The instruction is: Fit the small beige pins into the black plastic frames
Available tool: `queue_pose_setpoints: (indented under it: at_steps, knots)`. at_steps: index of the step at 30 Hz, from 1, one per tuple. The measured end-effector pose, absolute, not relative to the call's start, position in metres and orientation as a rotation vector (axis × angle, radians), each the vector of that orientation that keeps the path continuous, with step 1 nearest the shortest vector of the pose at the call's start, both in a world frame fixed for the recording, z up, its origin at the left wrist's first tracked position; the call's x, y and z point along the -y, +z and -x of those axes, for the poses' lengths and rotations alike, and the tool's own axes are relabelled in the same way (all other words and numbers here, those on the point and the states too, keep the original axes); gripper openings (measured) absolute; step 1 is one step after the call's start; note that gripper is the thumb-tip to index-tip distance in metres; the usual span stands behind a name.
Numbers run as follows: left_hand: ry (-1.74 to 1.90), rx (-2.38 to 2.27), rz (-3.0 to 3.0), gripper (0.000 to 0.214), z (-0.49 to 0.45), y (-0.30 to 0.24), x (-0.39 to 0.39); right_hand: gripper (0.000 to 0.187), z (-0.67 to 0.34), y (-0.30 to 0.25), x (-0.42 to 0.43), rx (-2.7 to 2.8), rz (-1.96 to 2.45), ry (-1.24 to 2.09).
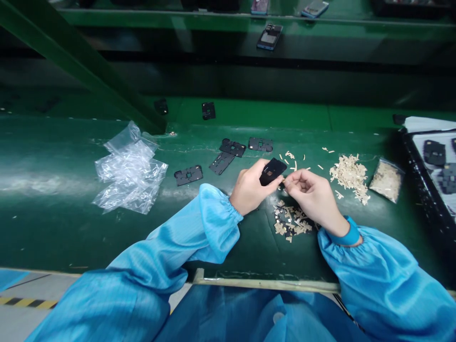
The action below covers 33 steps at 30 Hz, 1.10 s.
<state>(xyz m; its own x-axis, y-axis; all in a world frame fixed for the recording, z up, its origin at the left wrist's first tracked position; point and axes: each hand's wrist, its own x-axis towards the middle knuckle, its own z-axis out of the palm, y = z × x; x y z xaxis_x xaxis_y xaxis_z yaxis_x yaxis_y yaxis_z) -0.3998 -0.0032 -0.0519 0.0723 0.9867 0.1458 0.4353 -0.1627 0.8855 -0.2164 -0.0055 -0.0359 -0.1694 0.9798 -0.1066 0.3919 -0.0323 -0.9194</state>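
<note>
My left hand (250,189) is closed around a black plastic phone part (272,172), held tilted above the bench. Close against its lower right corner, my right hand (309,192) has thumb and forefinger pinched together; what lies between the fingertips is too small to make out. Below the hands lies a loose pile of small beige and black pieces (290,221). To the right is a heap of beige strips (351,175), with a few strips scattered behind my right hand. Similar black parts lie left of my hands, including a flat one (188,175) and an overlapping pair (222,163).
Clear plastic bags (130,171) are heaped on the left of the green bench (64,228). A filled bag of beige pieces (386,180) lies at right, beside a black-rimmed tray (423,183) of black parts. A green post (89,66) slants down at left; a phone (270,37) rests behind.
</note>
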Motion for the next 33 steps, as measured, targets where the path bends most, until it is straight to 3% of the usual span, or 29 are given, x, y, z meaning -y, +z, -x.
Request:
queue_pose_setpoints:
  at_steps: [7,11,25,28,33]
  knots:
    - [1.13,-1.483,-1.605,0.023,0.404,-0.058,-0.005,0.003,0.215,-0.034,0.001,1.451,1.4,1.318]
    - [1.166,-1.569,-1.509,0.02,0.408,-0.062,-0.014,0.007,0.213,-0.033,0.0,1.402,1.4,1.339]
    - [1.011,-1.145,-1.396,0.021,0.4,-0.048,-0.007,0.007,0.21,-0.041,0.0,1.588,1.43,1.227]
    - [1.03,-1.19,-1.424,0.021,0.4,-0.049,-0.007,0.009,0.211,-0.041,0.003,1.677,1.437,1.134]
    - [1.068,-1.214,-1.35,0.02,0.399,-0.047,-0.007,0.004,0.213,-0.038,0.008,1.853,1.362,0.629]
